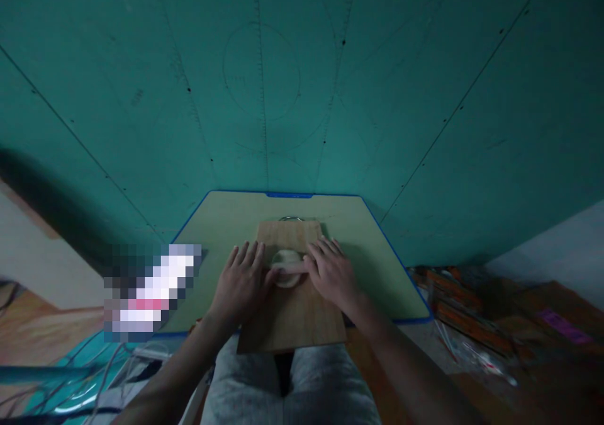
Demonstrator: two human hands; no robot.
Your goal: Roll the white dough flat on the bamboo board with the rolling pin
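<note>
A wooden cutting board (pixel 292 324) with a metal ring handle at its far end lies in front of me. On it is a round, flat piece of pale dough (pixel 285 282). A light rolling pin (pixel 290 267) lies crosswise over the dough. My left hand (pixel 243 277) covers the pin's left end, thumb on the near side and fingers reaching forward past it. Over the right end rests my right hand (pixel 333 271), fingers also reaching forward. Both palms hide the pin's ends.
The board rests on a pale table (pixel 377 274) with a blue rim, its near end overhanging toward my lap. A green wall (pixel 302 97) rises behind. At left is a pixelated bright patch (pixel 155 293) above cables. Boxes (pixel 542 324) and clutter lie on the floor at right.
</note>
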